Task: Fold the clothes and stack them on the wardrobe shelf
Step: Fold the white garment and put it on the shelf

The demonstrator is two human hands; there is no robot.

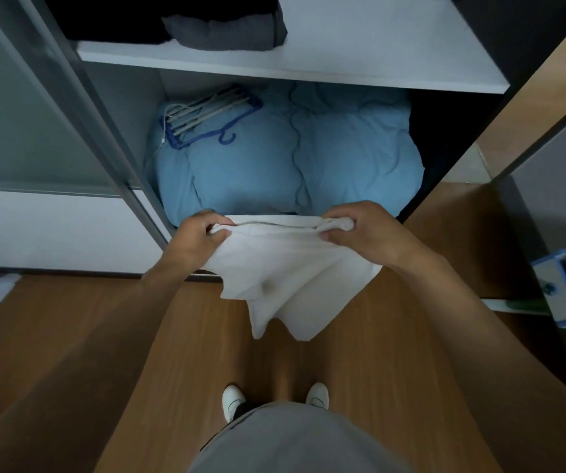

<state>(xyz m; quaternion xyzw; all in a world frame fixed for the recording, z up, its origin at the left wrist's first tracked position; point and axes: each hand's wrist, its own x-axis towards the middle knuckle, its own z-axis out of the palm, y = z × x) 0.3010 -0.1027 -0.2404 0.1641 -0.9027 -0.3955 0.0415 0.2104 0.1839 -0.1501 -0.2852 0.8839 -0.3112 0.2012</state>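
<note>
White garment [285, 268] stretched left-right between left hand [194, 238] and right hand [365, 230], hanging floorward.

The white garment [285, 268] partly hides the fingers [343, 215]; dark folded clothes [227, 30] run off the top edge.

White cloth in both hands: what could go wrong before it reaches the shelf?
1. The white cloth hangs uneven and bunched below the left hand and right hand, so a fold may come out crooked.
2. Its loose lower end could catch the hangers lying on the blue duvet on the way to the shelf.
</note>
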